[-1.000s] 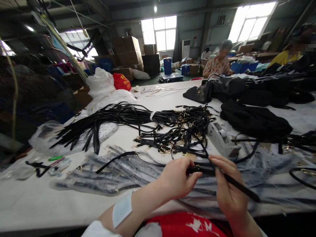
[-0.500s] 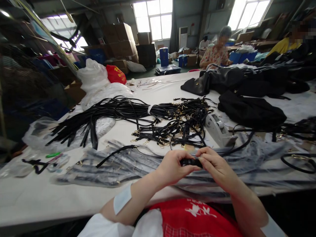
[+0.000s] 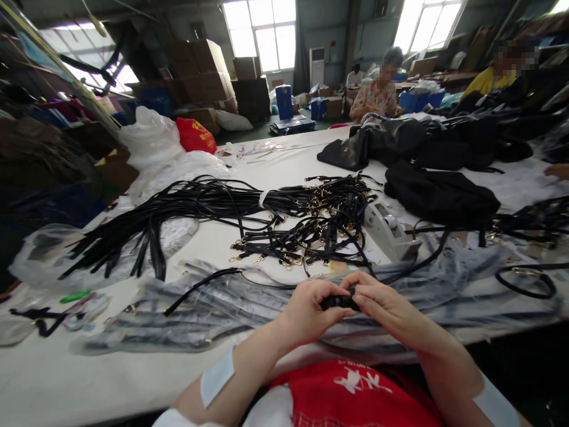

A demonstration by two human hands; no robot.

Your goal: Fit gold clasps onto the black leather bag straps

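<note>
Both my hands meet over the near edge of the white table [image 3: 57, 379]. My left hand [image 3: 306, 311] and my right hand [image 3: 382, 305] are closed on a short folded piece of black strap [image 3: 338, 302], fingertips pinching it from either side. Just beyond them lie clear plastic sleeves holding straps [image 3: 204, 302]. Further back, a tangled heap of black straps with gold clasps [image 3: 311, 222] spreads across the table, and a long bundle of plain black straps [image 3: 169, 210] fans out to the left.
A grey tape dispenser [image 3: 389, 228] stands right of the heap. Black bags [image 3: 440, 193] pile up at the right. White plastic bags [image 3: 155, 142] sit at the back left. Two people sit at the far side. Cardboard boxes [image 3: 208, 71] stack behind.
One second ago my right hand held the strap stretched out to the right. Since then both hands have come together and the strap is gathered short between them.
</note>
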